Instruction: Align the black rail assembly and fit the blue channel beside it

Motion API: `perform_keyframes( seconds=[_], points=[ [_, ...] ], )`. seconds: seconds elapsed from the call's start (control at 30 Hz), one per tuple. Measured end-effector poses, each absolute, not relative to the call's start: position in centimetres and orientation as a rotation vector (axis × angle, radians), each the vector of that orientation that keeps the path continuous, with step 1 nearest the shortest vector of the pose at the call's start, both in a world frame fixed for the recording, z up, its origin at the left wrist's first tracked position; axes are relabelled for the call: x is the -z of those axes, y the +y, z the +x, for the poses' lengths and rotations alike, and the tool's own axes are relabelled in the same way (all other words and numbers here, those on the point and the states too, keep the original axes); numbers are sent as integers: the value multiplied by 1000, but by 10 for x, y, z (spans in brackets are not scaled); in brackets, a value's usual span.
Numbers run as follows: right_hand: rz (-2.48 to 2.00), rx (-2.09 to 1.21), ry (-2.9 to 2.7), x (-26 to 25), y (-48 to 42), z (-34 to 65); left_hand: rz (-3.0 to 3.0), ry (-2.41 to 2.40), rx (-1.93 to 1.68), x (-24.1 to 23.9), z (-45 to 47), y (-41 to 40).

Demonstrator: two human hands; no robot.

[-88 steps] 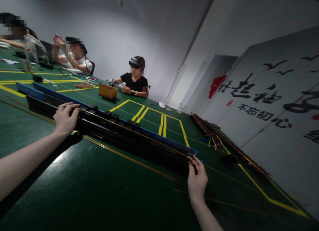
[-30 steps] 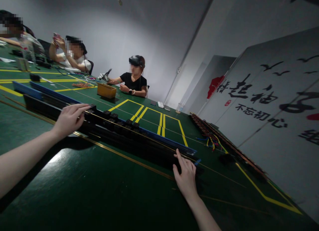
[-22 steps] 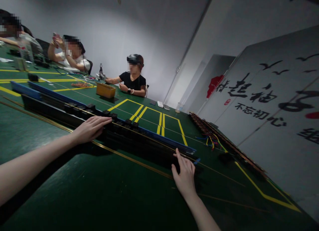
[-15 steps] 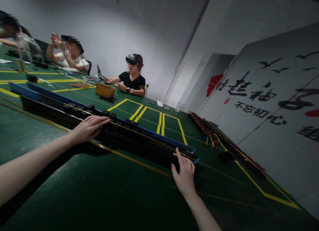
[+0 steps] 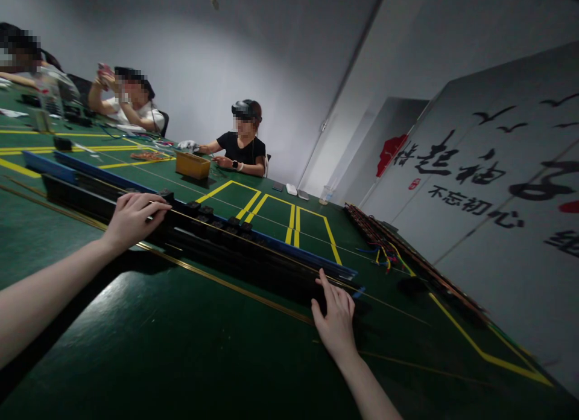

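Observation:
A long dark trough-like fixture (image 5: 253, 260) with blue rails (image 5: 289, 244) lies slanting across the green table. Black blocks (image 5: 233, 227) stand in a row along it, and a thin brass rod (image 5: 271, 249) runs over them. My left hand (image 5: 136, 219) is at the fixture's left part, fingers bent and drawn together on the rod; the contact under the fingers is partly hidden. Toward the right end, my right hand (image 5: 335, 317) has its fingers apart, the index fingertip at the rod and the rest against the fixture's near side.
Loose brass rods (image 5: 217, 280) lie along the near side of the fixture. Beyond are a yellow-brown box (image 5: 192, 165), yellow tape lines (image 5: 293, 224) and a seated person (image 5: 242, 145). Bundled long strips with coloured wires (image 5: 384, 254) lie at right. Other people sit at far left.
My left hand has slid left along the fixture, uncovering some black blocks, and its fingers have bent. My right hand keeps its place. The seated person's raised gloved hand has come down.

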State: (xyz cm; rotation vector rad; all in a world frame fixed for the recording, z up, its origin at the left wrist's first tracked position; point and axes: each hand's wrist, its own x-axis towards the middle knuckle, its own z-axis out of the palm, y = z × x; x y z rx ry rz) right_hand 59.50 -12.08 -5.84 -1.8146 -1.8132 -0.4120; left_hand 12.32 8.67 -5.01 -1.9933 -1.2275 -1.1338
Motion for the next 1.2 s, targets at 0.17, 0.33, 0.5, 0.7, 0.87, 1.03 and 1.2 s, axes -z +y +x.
perform_keyframes(
  seconds=[0.17,0.33,0.5,0.7,0.87,1.03,1.2],
  points=[
    [-1796,446,-1823,60,-120,596,-1900,-1309,1180,51,118,89],
    [-1787,469,-1816,60,-119,596,-1956,-1307,1165,50,120,86],
    [-1814,435,-1817,58,-120,595,-2140,-1041,1103,50,137,82],
    [-1817,413,-1819,58,-121,595,-2132,-1054,1176,46,148,83],
    [-1825,371,-1815,57,-122,594,-2034,-1232,1199,46,129,88],
    [-1822,359,-1803,57,-121,593,-1951,-1280,1187,49,120,89],
    [-1784,427,-1820,60,-119,595,-2077,-1084,1110,53,131,88]
  ],
)
